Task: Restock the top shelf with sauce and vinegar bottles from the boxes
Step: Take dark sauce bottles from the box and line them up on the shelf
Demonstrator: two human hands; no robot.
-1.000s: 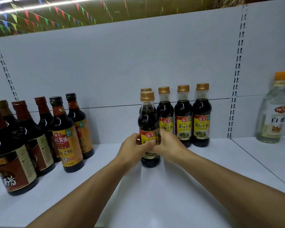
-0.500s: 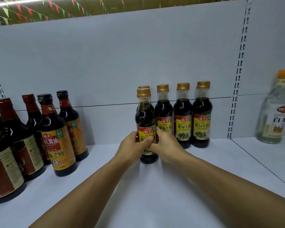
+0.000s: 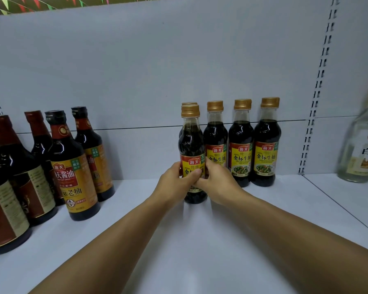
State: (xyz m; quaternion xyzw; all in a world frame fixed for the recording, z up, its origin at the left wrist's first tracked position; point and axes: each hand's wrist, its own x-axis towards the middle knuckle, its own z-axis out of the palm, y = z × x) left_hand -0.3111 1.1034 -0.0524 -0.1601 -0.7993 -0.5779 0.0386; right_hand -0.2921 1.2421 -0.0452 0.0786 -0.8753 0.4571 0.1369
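The left hand (image 3: 175, 180) and right hand (image 3: 218, 183) both grip the gold-capped dark soy sauce bottle with a yellow label (image 3: 192, 145), upright on the white shelf (image 3: 200, 240) in front of another gold-capped bottle; three matching bottles (image 3: 242, 143) stand just right, brown-capped dark bottles (image 3: 72, 166) well left, a clear vinegar bottle (image 3: 363, 145) far right

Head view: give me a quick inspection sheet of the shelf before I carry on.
Surface: white shelf, bottles standing upright on it.
Job's things: held gold-capped soy bottle in front; another gold cap behind it, three more in a row to its right; dark-capped sauce bottles at left; clear vinegar bottle at far right.
Clutter: nothing seen.
Grip: left hand and right hand both wrap the front bottle.
Cables: nothing seen.
Surroundings: white back panel, bunting above.
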